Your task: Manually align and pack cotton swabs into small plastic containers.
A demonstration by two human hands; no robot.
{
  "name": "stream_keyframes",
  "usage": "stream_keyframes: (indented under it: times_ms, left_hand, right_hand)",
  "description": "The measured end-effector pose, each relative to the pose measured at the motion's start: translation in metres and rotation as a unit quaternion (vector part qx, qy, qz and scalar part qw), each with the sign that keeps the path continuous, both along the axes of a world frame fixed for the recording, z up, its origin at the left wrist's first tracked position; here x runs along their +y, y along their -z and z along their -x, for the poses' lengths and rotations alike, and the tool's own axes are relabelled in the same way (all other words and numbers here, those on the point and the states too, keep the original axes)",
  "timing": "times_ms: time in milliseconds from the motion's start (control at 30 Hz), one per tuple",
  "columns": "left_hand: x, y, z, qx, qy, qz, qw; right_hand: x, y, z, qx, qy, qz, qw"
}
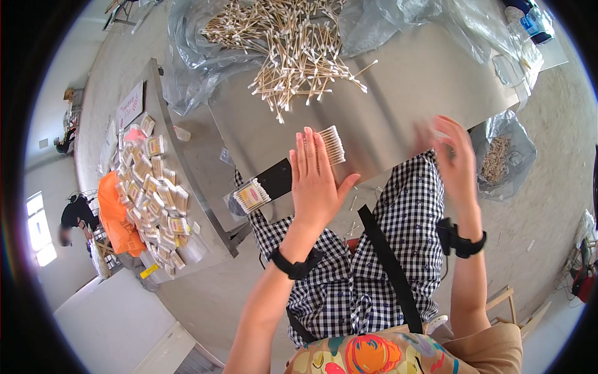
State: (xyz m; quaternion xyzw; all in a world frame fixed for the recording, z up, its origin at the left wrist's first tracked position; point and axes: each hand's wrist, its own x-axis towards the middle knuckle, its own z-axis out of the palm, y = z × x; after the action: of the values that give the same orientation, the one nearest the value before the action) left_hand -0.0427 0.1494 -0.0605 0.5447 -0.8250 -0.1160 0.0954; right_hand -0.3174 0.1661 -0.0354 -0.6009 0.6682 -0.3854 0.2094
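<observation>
My left hand (pixel 313 177) lies flat, fingers stretched out, over a neat row of cotton swabs (pixel 334 144) on the metal table (pixel 398 93). The white tips stick out beyond its fingers, and the rest of the row is hidden under the hand. Beside that hand is a black strip (pixel 275 178), with a small labelled pack of cotton swabs (pixel 252 195) at its outer end. Above the table's right front edge, my right hand (pixel 458 156) is blurred by motion. Its fingers look apart, and nothing shows in them.
A large heap of loose cotton swabs (pixel 293 56) spreads from a clear plastic bag (pixel 193 47) at the far side. On a side table at left, many packed swab boxes (pixel 152 193) lie piled by an orange bag (pixel 117 215). Another plastic bag (pixel 520 153) hangs at right.
</observation>
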Motion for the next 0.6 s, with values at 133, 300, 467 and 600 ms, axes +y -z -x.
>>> stream_keyframes:
  times_ms: [133,300,467,600]
  left_hand:
    - [0.001,0.012,0.005,-0.037,0.001,0.018,0.999]
    - [0.004,0.012,0.008,-0.027,-0.011,0.010,1.000]
    - [0.003,0.015,0.007,-0.021,-0.017,0.018,0.999]
    - [0.003,0.015,0.010,-0.010,-0.019,0.020,1.000]
  right_hand:
    - [-0.043,-0.007,-0.077,-0.134,-0.108,0.027,0.985]
    - [-0.055,0.046,-0.104,-0.149,-0.159,0.069,0.973]
    - [-0.053,0.051,-0.110,-0.099,-0.158,0.099,0.978]
    - [-0.054,0.050,-0.109,-0.060,-0.169,0.112,0.977]
